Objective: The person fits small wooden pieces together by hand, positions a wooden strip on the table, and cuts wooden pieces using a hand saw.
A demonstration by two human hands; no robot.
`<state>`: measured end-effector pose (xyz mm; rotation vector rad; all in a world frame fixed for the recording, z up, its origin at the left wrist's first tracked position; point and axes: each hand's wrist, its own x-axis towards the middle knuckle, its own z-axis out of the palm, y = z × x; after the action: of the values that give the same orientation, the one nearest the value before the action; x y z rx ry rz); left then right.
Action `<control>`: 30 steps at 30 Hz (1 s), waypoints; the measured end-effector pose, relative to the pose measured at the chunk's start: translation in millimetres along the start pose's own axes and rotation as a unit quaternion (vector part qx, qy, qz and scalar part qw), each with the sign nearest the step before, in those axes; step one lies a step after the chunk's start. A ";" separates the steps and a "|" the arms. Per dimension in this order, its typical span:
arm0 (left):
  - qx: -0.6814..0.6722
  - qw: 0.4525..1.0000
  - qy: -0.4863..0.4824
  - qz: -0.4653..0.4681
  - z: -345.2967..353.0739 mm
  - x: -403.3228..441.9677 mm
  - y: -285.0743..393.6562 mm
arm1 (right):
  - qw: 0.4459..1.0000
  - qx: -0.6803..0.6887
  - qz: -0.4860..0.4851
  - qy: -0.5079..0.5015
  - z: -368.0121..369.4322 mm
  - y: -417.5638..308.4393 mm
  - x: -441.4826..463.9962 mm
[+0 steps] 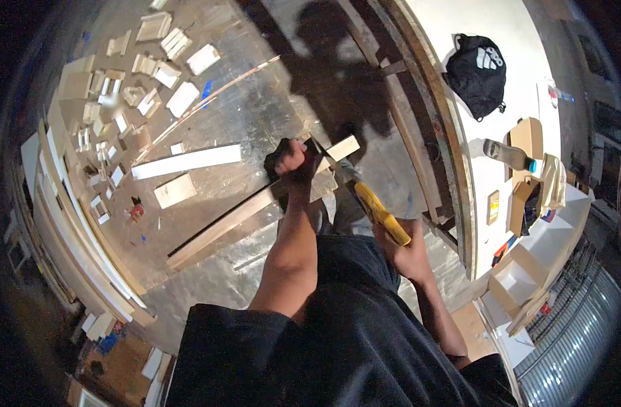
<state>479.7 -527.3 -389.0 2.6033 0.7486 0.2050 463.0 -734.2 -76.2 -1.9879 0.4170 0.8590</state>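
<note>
A long wooden plank (226,227) runs diagonally across in front of my legs, its pale end up by the saw. My left hand (291,159) grips the plank near that end, its fingers partly in dark shadow. In my right hand (404,252) is the yellow handle of a handsaw (375,207). The saw's blade slants up to the plank just right of my left hand and meets it there. How deep any cut goes, I cannot make out.
Several wood offcuts (183,100) lie scattered on the floor at left, with a white board (188,161) nearer. To the right, a white tabletop (453,20) holds a black drawstring bag (477,74), a bottle (506,154) and a cardboard box (528,139). Long boards (80,210) lie at far left.
</note>
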 end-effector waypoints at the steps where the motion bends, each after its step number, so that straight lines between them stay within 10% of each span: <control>1: 0.011 0.999 -0.020 -0.042 19.7 -2.1 -7.7 | 0.998 -0.013 -0.001 0.057 -0.6 6.7 -2.9; 7: 0.088 0.991 0.094 0.039 10.4 5.3 -5.6 | 0.994 -0.012 -0.003 -0.109 -6.6 16.1 -14.7; 13: 0.003 0.997 -0.077 -0.031 -4.3 3.9 -1.5 | 0.995 -0.025 -0.090 -0.042 35.2 33.9 49.2; 15: 0.095 0.995 0.039 -0.005 20.5 -6.9 -12.6 | 0.994 -0.030 -0.072 -0.079 32.6 41.7 24.7; 30: 0.090 0.994 0.049 -0.033 20.2 -4.5 -5.5 | 0.997 -0.019 -0.043 -0.061 19.8 31.2 21.7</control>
<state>478.4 -532.7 -409.7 2.7491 0.9239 0.2572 452.0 -733.3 -117.5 -1.9608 0.2448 0.9345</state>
